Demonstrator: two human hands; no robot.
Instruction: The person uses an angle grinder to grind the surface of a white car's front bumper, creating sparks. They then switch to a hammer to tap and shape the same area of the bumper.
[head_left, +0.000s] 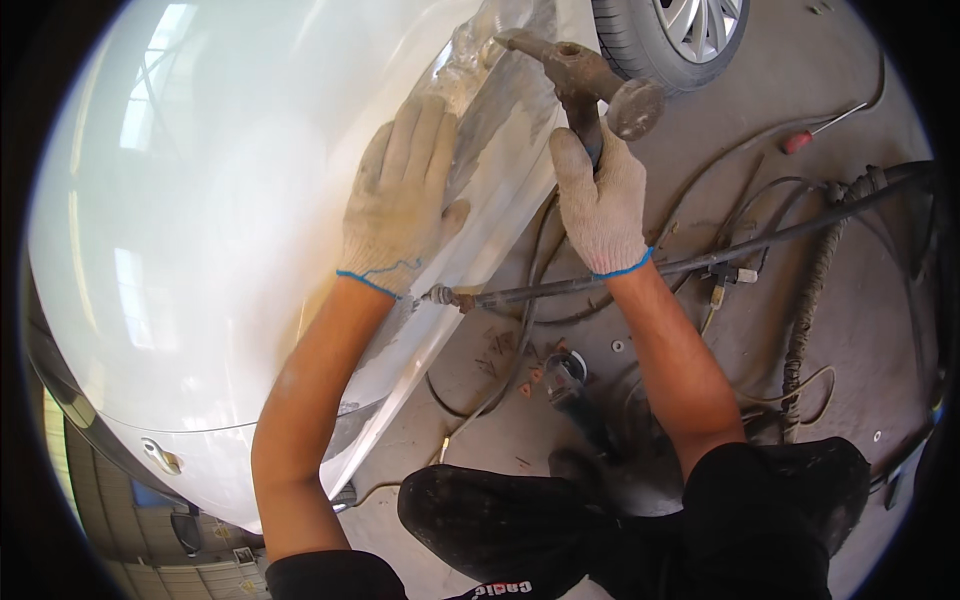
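Nearest the camera: the person's dark trousers (600,520) at the lower edge, knees bent over a concrete floor (860,300) strewn with grit.

Just beyond the knees, an angle grinder (575,385) lies on the floor among tangled hoses and cables (800,330). A long dark rod-like tool (640,272) runs across the floor under the right wrist, its tip touching the panel's lower edge.

Left hand (400,200), in a soiled knit glove, rests flat and unclenched on the white car body panel (220,220), fingers spread beside a patch sanded down to bare metal (490,90).

Right hand (600,200), gloved likewise, is clenched round the handle of a rusty body hammer (580,75), its head raised just beside the bare patch, one round face turned away from the panel.

Progress, as a judgement: paint is already stripped from the damaged area, and the surface there looks uneven and rippled, so the metal shaping appears under way rather than finished. No filler or fresh primer shows.

Farther off: a red-handled screwdriver (815,132) on the floor, and a wheel with a silver rim (670,35) at the top edge.

Containers: none can be made out in view.
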